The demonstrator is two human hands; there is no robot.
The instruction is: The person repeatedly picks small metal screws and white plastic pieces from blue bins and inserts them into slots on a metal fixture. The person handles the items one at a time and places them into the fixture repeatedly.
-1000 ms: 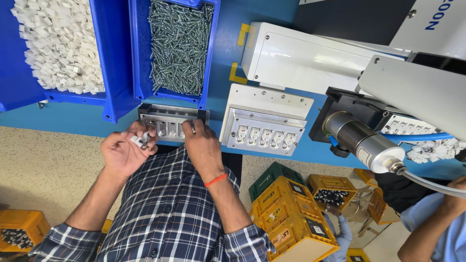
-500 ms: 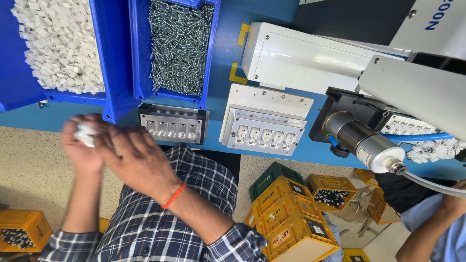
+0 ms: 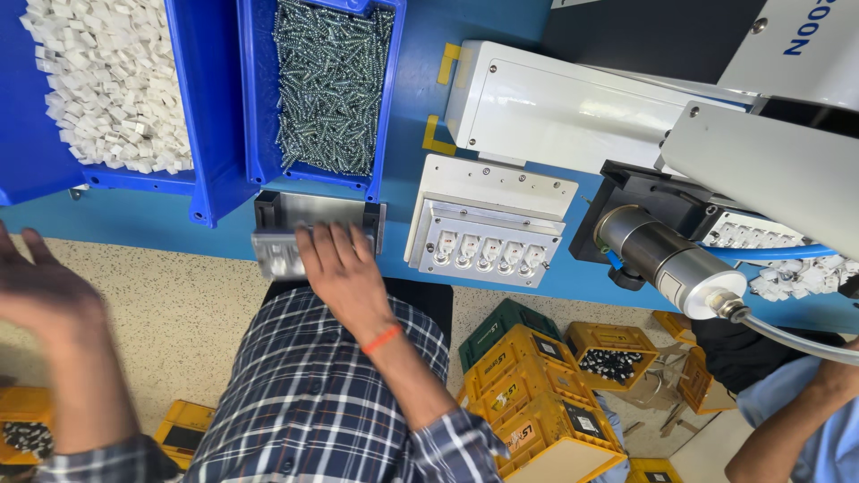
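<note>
My right hand (image 3: 344, 273) lies over a small metal fixture (image 3: 279, 255) at the front edge of the blue bench (image 3: 134, 219), fingers wrapped on its top. The fixture holds a row of small white parts, partly hidden by my fingers. My left hand (image 3: 40, 300) is off the bench at the far left, blurred, fingers spread, with nothing seen in it. Right behind the fixture stands a blue bin of screws (image 3: 331, 80). A blue bin of small white plastic pieces (image 3: 107, 80) sits to its left.
A white block with a row of sockets (image 3: 488, 246) sits right of the fixture, behind it a white machine housing (image 3: 573, 107) and a metal cylinder with a hose (image 3: 671, 264). Yellow crates (image 3: 537, 394) stand on the floor. Another person's arm (image 3: 805, 420) shows at lower right.
My left hand, which held small white pieces near the fixture, swung out left and now shows open. My right hand swept left, then returned onto the fixture, which sits closer to the bench edge.
</note>
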